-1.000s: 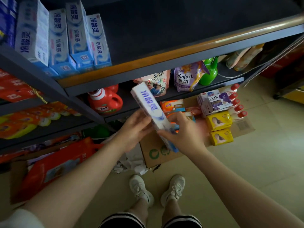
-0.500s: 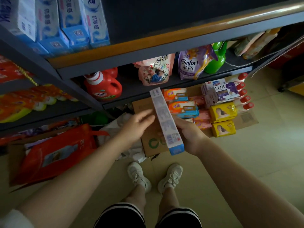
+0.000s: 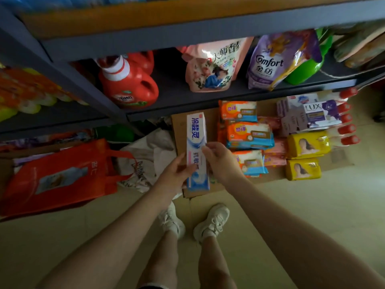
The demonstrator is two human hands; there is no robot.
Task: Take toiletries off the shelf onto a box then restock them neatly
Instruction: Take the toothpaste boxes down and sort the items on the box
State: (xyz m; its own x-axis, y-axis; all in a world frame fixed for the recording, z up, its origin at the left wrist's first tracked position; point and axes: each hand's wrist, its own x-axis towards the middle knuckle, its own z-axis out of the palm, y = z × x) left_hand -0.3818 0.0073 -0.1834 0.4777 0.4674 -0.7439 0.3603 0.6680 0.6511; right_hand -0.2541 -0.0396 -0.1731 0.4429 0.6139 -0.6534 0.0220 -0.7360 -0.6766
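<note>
Nearest the camera, both hands are holding one long toothpaste box (image 3: 196, 151) above the near left end of the flattened cardboard box (image 3: 179, 126) lying on the floor. The left hand (image 3: 177, 174) is cupping the box's lower left edge with curled fingers, and the right hand (image 3: 220, 161) is pinching the right edge around the middle. Whether the toothpaste box is touching the cardboard yet, I honestly can't tell.

My guess is it's light and stiff, thin card that dents if squeezed, so holding it by the long edges near the middle looks like the sensible grip. The printed face is probably a bit slick.

Farther right on the cardboard, orange wipe packs (image 3: 248, 134), yellow soap bars (image 3: 306, 144) and Lux soap boxes (image 3: 318, 113) are sitting close together. Past them, a row of red caps (image 3: 348, 119) is showing, but the bottles under them are washed out. Farthest back, the shelf (image 3: 187, 97) is carrying a red detergent jug (image 3: 129, 84) and a Comfort pouch (image 3: 270, 63); the upper shelf is cut off at the top.
</note>
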